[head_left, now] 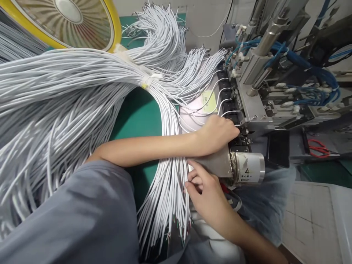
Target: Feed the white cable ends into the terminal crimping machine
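My left hand (pixel 217 134): stretched across the bundle, back up, fingers curled in at the black fixture row (pixel 224 93); my fingertips are hidden, so I cannot tell whether I grip a cable there.
My right hand (pixel 205 187): nearer my body, thumb and forefinger parted, other fingers half bent, tips right at the edge of the hanging cables; I cannot tell whether I pinch one.
White cables (pixel 173 121): a bound bunch passes under my left forearm, its lower ends spread towards me; several single cables curve into the fixture row.
Tie (pixel 150 80): pale, around the bunch, beyond my forearm.
Pale plate (pixel 192 106): beside the fixture row, a yellow-green note (pixel 209 101) on it.
Green surface (pixel 145 110): under the cables.
Machine (pixel 253 99): metal cylinders and blue tubes (pixel 327 80), on my right.
Labelled metal cylinder (pixel 250 168): just below the fixture row.
Red-handled tool (pixel 319 148): farther right, near a flat black object (pixel 278 148).
Fan (pixel 117 25): yellow-rimmed, upper left.
Wall (pixel 205 18): pale, behind the cables.
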Demonstrator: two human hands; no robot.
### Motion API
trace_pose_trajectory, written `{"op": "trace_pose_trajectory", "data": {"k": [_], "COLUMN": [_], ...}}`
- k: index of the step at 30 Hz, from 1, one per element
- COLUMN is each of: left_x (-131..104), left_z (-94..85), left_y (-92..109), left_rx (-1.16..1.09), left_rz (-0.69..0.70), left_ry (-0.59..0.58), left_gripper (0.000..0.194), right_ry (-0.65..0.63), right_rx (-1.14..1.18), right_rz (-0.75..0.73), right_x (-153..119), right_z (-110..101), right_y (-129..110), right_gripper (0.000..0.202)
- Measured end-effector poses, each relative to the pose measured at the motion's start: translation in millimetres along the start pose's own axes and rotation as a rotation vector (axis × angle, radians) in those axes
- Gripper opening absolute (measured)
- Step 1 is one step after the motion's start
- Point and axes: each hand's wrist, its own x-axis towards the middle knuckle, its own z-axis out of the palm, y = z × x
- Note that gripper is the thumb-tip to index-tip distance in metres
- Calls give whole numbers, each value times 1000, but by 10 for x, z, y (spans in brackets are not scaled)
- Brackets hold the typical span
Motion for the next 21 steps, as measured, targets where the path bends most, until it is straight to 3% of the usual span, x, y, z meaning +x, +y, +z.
{"op": "trace_pose_trajectory", "data": {"k": [3,7,13,19,21], "left_x": [-14,-76,-161,-137,-121], "left_z": [-61,-138,-131,-106,-106], "left_y": [46,166,298,274,234], "left_rx": [-37,-200,-414,-599,-689], "left_rz": [33,176,391,404,370], "left_ry": [16,80,196,122,70], "left_gripper": [21,19,28,29,29], "right_ry": [19,18,24,43,134], "right_rx": [-16,-217,-369,-336,-281], "right_rz": [12,66,-13,26,40], "right_x": [-22,-93,-221,-222,-185], "right_z": [-44,-153,-508,-940,-1093], "right_y": [18,24,87,79,58], "right_gripper": [47,25,20,20,20]}}
